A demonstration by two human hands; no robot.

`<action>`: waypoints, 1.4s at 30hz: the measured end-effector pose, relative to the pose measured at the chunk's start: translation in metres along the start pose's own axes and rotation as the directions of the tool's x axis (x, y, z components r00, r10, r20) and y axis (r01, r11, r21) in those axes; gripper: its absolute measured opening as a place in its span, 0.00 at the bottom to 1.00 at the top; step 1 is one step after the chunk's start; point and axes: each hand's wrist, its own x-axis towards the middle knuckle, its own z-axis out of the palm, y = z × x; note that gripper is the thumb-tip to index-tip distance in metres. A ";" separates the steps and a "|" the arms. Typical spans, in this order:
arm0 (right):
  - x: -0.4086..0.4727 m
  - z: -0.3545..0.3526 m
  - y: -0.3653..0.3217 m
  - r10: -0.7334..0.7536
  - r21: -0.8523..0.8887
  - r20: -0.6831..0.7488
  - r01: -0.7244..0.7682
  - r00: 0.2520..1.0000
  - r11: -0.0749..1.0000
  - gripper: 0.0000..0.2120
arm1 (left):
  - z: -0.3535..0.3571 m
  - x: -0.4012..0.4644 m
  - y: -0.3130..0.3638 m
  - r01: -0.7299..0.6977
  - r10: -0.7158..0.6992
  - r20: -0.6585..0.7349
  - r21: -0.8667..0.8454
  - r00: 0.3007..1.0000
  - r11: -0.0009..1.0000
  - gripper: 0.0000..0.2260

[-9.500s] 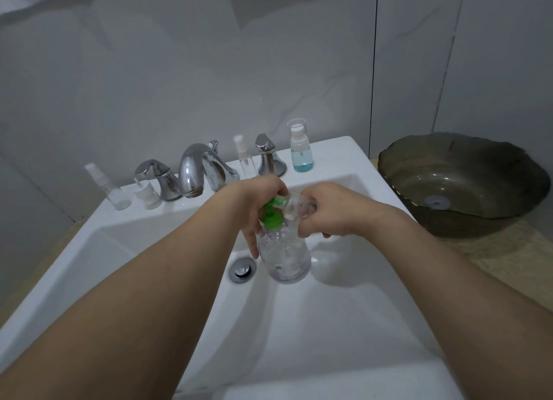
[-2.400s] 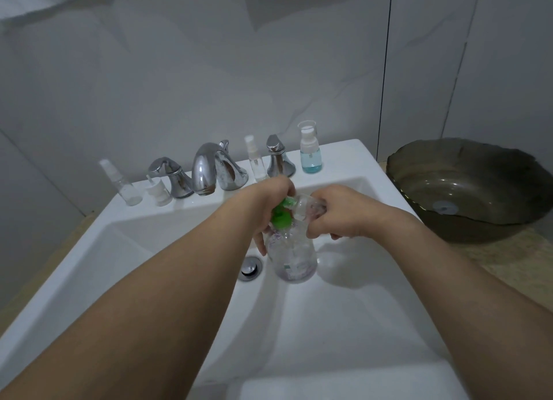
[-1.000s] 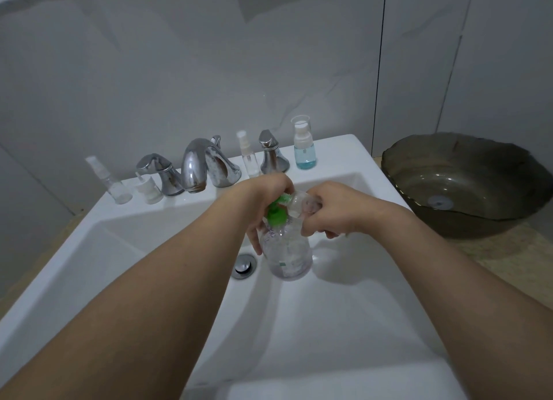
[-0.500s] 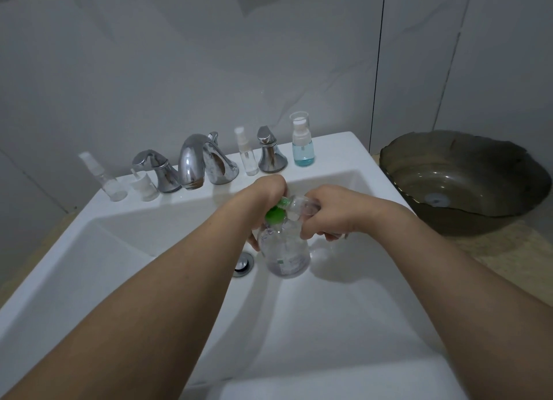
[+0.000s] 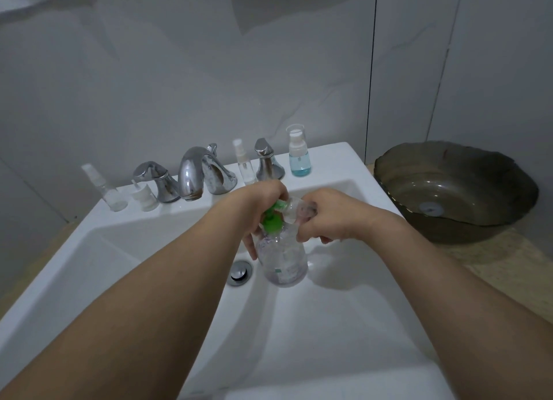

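Filling is judged underway: the pump bottle, at 3 o'clock of the drain, is clamped by fingers of the left hand, the small bottle by those of the right hand. An aligned pump press is called for next.

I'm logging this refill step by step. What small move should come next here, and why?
Probably press the green pump down with the left hand. That hand grips the pump bottle at its head, and the right hand holds the small clear bottle tilted with its mouth at the spout, over the sink.
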 end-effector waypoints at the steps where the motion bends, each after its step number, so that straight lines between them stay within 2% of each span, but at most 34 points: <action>1: 0.000 0.000 0.000 0.012 -0.002 0.011 -0.012 1.000 1.000 0.08 | 0.002 0.000 0.000 -0.013 0.014 -0.025 0.009 1.000 1.000 0.17; 7: 0.005 0.005 0.002 0.073 0.014 0.119 -0.075 0.990 0.997 0.07 | 0.013 0.006 -0.005 -0.067 0.071 -0.146 0.033 0.987 0.997 0.16; 14: 0.004 0.005 0.002 0.046 0.022 0.120 -0.049 0.992 0.999 0.10 | 0.015 0.003 -0.007 -0.089 0.089 -0.170 0.005 0.981 0.996 0.15; 19: 0.001 0.002 -0.001 0.005 -0.007 0.081 -0.004 0.997 1.000 0.10 | 0.011 0.003 -0.008 -0.058 0.061 -0.103 0.024 0.993 0.998 0.16; 24: -0.003 0.000 -0.004 -0.038 -0.014 -0.011 0.037 0.999 0.999 0.10 | -0.003 -0.001 0.001 0.004 -0.004 0.040 0.018 0.999 1.000 0.19; 28: -0.003 0.000 -0.004 -0.041 -0.025 -0.017 0.040 0.999 0.999 0.10 | -0.005 -0.001 0.003 0.034 -0.036 0.057 0.042 0.998 0.999 0.22; 32: -0.002 0.000 -0.004 -0.051 0.006 -0.008 0.052 0.999 0.999 0.12 | 0.001 0.001 0.000 -0.007 0.008 -0.022 0.054 1.000 0.999 0.21; 37: 0.001 0.002 -0.001 -0.006 -0.010 0.063 0.007 0.998 1.000 0.09 | 0.011 0.006 -0.006 -0.069 0.076 -0.151 0.053 0.986 0.996 0.15; 42: 0.004 0.004 0.001 0.018 -0.010 0.084 -0.017 0.996 1.000 0.09 | 0.015 0.007 -0.006 -0.085 0.085 -0.189 0.007 0.978 0.996 0.17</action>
